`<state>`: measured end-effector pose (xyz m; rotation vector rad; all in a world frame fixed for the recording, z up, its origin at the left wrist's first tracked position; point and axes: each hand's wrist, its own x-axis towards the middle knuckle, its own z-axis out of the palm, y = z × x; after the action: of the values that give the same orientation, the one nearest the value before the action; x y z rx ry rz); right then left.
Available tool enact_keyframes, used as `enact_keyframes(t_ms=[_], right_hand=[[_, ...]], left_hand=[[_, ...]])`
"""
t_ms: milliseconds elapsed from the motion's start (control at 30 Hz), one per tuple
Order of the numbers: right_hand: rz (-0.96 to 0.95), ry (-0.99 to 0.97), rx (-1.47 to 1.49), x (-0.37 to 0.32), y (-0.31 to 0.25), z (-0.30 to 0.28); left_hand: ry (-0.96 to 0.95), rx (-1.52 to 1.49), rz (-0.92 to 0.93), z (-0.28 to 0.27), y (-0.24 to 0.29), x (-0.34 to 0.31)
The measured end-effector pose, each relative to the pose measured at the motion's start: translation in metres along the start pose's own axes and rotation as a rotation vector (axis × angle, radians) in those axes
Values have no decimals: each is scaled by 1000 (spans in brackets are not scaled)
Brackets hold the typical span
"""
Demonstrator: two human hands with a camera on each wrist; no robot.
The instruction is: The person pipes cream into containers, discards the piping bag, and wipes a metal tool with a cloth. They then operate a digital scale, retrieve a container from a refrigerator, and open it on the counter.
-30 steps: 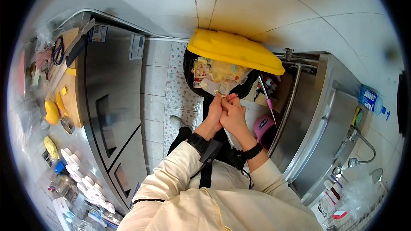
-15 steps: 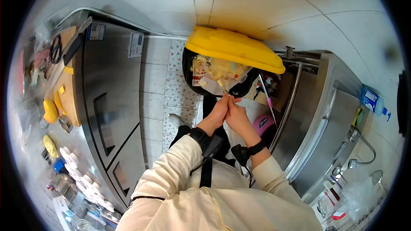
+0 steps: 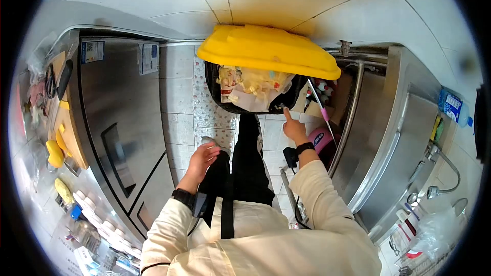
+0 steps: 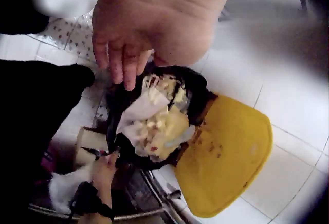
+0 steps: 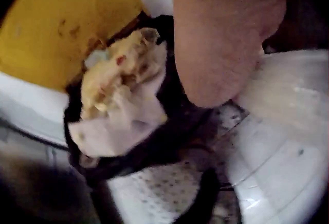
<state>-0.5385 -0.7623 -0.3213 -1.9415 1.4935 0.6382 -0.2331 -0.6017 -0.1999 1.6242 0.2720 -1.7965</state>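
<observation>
A bin with a raised yellow lid [image 3: 268, 51] stands on the tiled floor, its black bag [image 3: 215, 97] full of pale scraps and wrappers [image 3: 250, 87]. My right hand [image 3: 292, 125] reaches up to the bag's near edge, one finger stretched to it. Whether it pinches the bag is unclear. The left wrist view shows that hand [image 4: 105, 167] at the rim beside the scraps [image 4: 159, 121] and the lid [image 4: 226, 157]. My left hand [image 3: 204, 156] hangs apart above my dark trouser leg, fingers relaxed and holding nothing [image 4: 128, 39]. The right wrist view is blurred, showing scraps [image 5: 123, 90].
A steel fridge counter [image 3: 117, 122] runs along the left, with a cutting board [image 3: 66, 128], a knife and yellow pieces on top. On the right stand a steel sink unit [image 3: 394, 143], a tap [image 3: 445, 174] and a pink item [image 3: 319, 140] under it.
Both hands were together over the bin working at a small thing. Now they have parted: the left has dropped back toward my leg, the right stays at the bag's edge.
</observation>
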Motion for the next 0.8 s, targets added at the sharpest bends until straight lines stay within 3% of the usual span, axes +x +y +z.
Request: enact_keyframes(t_ms=[67,133,167,267,300,400,433,533,567,633,667,700,800], right_hand=[[-11,64,-43,10,-4,-1],[107,324,236,-2,-19,-28],[162,180,-5,0,-16,-12],[132,114,-36,-2,-16,-14],[154,184,30,-8,-23,-29],[81,181,-76,-12,-4,14],[76,69,-119,-15,3,26],[116,192,-5,-25,-21,-25],[206,188,6,-33,-29,-28],[-83,116,-82,-30,33,46],[-85,147,-62,-36,29,36],[129,90,-46,-50,-11,-10],[-155,296,-10,-78,-45,-51]], left_hand=[[70,-59,-25,-24,-6,-9],[109,-121,-10,-38,-8,-21],[108,-112,-18,-45,-14,-28],[151,-174,-35,-57,-16,-33],[133,-169,5,-60,-15,-35],[116,-152,74,-61,-11,-49],[131,-164,48,-61,-9,-50],[169,-148,34,-72,-7,-55],[110,-159,129,-78,-8,-60],[86,-139,133,-80,-6,-72],[56,-117,171,-88,-4,-72],[51,-104,152,-81,9,-90],[-85,47,340,-79,27,-128]])
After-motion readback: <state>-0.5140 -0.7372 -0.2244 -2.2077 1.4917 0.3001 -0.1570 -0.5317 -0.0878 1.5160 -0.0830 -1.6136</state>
